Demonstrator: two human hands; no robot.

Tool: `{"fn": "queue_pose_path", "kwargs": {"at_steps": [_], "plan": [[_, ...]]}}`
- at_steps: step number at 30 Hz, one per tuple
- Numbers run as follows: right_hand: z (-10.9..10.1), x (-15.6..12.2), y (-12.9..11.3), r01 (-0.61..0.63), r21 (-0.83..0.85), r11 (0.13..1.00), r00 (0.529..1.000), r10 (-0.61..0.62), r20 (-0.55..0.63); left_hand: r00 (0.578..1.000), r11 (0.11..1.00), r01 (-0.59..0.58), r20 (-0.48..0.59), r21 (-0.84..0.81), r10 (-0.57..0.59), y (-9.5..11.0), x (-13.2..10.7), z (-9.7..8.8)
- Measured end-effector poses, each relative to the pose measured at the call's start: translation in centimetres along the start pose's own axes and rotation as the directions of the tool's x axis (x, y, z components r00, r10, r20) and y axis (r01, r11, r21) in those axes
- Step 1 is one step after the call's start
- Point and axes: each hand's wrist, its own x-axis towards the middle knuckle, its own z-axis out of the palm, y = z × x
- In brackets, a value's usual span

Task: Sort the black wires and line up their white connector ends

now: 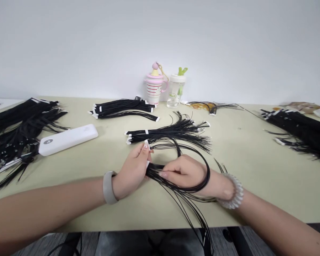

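My left hand (133,170) pinches the white-tagged end of a bundle of thin black cords (176,185) near the middle of the table. My right hand (186,174) grips the same bundle just to the right, and the cords loop over the back of that hand and wrist. The loose ends trail down past the front edge of the table. I wear a grey band on the left wrist and a clear coiled band on the right wrist.
More black cord bundles lie ahead (170,133), at back centre (122,108), far left (18,124) and far right (301,133). A white power bank (68,139) lies at left. A pink cup (154,85) and a clear bottle (175,90) stand by the wall.
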Motion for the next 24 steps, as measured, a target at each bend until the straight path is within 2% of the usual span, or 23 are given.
{"fn": "queue_pose_path", "kwargs": {"at_steps": [2,5,11,17,20,22,24], "plan": [[1.0,0.6,-0.2,0.002,-0.004,1.0,0.996,-0.002,-0.085,1.0,1.0,-0.001,0.011,-0.008,0.002,0.0,0.0,0.0],[1.6,0.8,-0.3,0.0,-0.012,1.0,0.99,-0.002,-0.138,0.999,1.0,-0.026,0.022,0.005,0.026,-0.2,0.1,-0.1],[1.6,0.6,-0.2,0.021,0.005,1.0,0.988,-0.02,-0.154,0.993,0.992,-0.11,0.044,0.055,0.107,-0.2,0.0,-0.2],[1.9,0.8,-0.2,0.019,-0.071,0.997,0.98,-0.033,-0.197,0.99,0.987,-0.135,0.046,0.092,0.131,-0.3,0.2,-0.3],[0.9,0.5,0.0,0.042,-0.139,0.989,0.986,-0.064,-0.157,0.993,0.991,-0.109,0.057,0.082,0.105,-0.3,0.1,-0.3],[-0.6,-0.1,0.3,0.044,-0.19,0.981,0.991,-0.066,-0.114,0.995,0.992,-0.08,0.063,0.093,0.074,-0.2,0.0,-0.3],[-2.6,-0.9,0.9,-0.028,-0.193,0.981,0.991,0.001,-0.137,0.997,0.994,-0.052,0.058,0.096,0.047,-0.1,0.0,-0.2]]}}
